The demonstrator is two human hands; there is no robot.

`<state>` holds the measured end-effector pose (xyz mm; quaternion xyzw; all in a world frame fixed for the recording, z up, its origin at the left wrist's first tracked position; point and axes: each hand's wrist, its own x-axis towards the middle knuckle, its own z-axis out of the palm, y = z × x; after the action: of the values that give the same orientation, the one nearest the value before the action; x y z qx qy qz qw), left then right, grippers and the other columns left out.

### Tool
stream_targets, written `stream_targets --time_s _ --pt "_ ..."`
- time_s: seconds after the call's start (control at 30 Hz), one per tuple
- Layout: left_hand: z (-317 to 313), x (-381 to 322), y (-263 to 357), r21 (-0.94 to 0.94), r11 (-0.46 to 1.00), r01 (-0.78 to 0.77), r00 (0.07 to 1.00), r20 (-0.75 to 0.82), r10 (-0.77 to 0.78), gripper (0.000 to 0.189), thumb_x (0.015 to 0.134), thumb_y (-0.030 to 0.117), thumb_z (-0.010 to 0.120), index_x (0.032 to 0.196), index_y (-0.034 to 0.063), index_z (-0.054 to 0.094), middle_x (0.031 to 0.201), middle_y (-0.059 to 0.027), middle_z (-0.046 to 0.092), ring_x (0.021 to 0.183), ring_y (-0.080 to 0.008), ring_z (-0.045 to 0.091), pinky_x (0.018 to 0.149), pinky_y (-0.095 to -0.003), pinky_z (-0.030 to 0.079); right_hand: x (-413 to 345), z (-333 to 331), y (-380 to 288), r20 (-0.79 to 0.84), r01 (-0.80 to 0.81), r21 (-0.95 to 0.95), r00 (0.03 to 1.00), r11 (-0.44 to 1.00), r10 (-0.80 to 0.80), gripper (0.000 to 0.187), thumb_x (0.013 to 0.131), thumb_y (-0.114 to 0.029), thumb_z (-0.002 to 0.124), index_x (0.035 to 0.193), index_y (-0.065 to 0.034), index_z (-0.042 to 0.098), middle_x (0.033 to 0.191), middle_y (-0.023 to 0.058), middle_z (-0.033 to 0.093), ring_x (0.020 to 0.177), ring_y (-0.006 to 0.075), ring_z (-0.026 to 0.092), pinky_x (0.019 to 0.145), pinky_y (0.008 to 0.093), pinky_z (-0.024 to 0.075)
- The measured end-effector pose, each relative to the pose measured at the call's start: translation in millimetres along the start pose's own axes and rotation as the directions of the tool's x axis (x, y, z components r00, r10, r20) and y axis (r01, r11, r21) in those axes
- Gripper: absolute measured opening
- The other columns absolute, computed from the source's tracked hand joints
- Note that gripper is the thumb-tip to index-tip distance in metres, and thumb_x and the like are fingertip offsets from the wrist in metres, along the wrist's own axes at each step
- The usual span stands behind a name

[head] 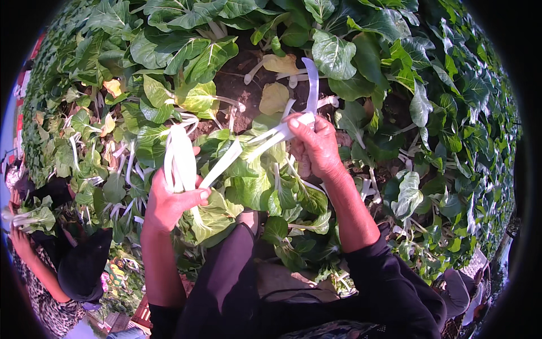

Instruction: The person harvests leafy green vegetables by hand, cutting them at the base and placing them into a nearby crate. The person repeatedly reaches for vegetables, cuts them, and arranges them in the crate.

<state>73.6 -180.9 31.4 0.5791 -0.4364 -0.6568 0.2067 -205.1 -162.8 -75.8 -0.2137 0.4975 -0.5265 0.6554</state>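
My left hand (171, 199) is closed around a bok choy plant with thick white stalks (181, 156); its thumb presses against a separate pale stalk that slants up to the right. My right hand (311, 142) grips a curved knife, its blade (312, 82) pointing up, away from me. Between its thumb and fingers are also pale leaf stalks (273, 137). The knife's handle is hidden in the fingers. Green leaves (254, 186) hang below and between the two hands, and a yellow-green leaf (211, 218) lies under my left hand.
Standing leafy greens (368, 55) surround the hands. Beyond them, yellowed leaves (274, 98) and cut stalks lie on brown soil (237, 91). At left, another person in a dark head covering (84, 267) holds greens (36, 218). Red plastic crates (143, 313) stand at lower left; someone else is partly visible at lower right.
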Motion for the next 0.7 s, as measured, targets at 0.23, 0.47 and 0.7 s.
stream_targets --time_s 0.23,0.47,0.7 --pt "-3.8 -1.5 21.7 -0.264 0.964 -0.018 0.966 0.244 0.085 0.046 0.065 0.019 0.067 0.103 -0.0063 0.059 0.080 -0.0151 0.066 0.065 -0.0227 0.064 0.062 -0.0333 0.053 -54.3 -19.3 -50.4 0.133 -0.113 -0.090 0.983 0.990 0.124 0.025 0.083 -0.025 0.073 0.088 -0.0037 0.062 0.073 0.0071 0.065 0.056 0.0105 0.058 0.047 0.0256 0.0488" --pt "51.3 17.0 -5.2 -0.262 0.948 0.179 0.936 0.344 -0.082 0.044 0.076 0.005 0.072 0.118 0.0010 0.058 0.100 -0.0027 0.064 0.089 -0.0110 0.061 0.079 -0.0269 0.049 -43.9 57.2 -9.1 0.034 -0.114 -0.225 0.992 0.968 0.125 0.032 0.085 -0.031 0.074 0.094 -0.0024 0.064 0.064 -0.0040 0.057 0.048 0.0032 0.046 0.043 0.0213 0.0359" --pt "28.1 33.0 16.8 0.202 0.964 -0.172 0.983 0.097 0.156 0.051 0.073 0.001 0.065 0.123 -0.0006 0.053 0.109 -0.0070 0.063 0.098 -0.0172 0.061 0.085 -0.0298 0.050 -5.5 58.0 -1.1 0.159 -0.052 -0.300 0.982 0.953 0.104 0.047 0.100 -0.044 0.044 0.098 0.0014 0.057 0.071 0.0074 0.060 0.062 0.0131 0.060 0.051 0.0275 0.0455"
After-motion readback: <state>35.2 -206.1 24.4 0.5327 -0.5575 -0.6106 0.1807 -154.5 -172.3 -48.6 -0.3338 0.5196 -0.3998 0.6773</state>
